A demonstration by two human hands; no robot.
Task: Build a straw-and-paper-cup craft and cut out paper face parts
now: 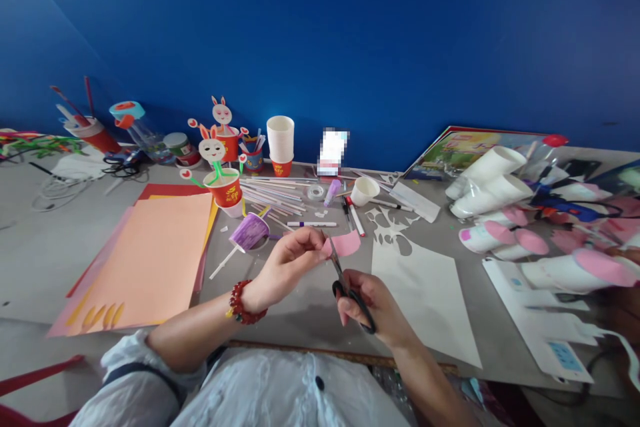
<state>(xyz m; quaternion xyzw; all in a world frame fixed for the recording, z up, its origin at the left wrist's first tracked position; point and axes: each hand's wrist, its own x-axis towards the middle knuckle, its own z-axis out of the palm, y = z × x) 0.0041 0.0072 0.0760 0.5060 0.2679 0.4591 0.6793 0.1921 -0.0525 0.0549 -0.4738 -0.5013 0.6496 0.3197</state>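
Between the fingertips of my left hand (295, 257) is a small strip of pink paper (347, 244), its free end pointing right. My right hand (373, 303) is closed on black-handled scissors (338, 268), with the fingers in the loops. The scissor blades cross the pink paper close to my left fingertips. A purple-coloured paper cup (250, 232) lies tipped over left of my left hand. White paper (425, 300) with a cut-out edge lies flat to the right of my right hand.
Coloured paper sheets (150, 253) are stacked at left. Behind stand rabbit-decorated red cups (225, 190), stacked white cups (281, 137) and loose paper sticks (275, 193). Markers (355, 216) and a small white cup (365, 191) lie mid-table. White paper tubes (493, 173) and a power strip (540, 327) are at right.
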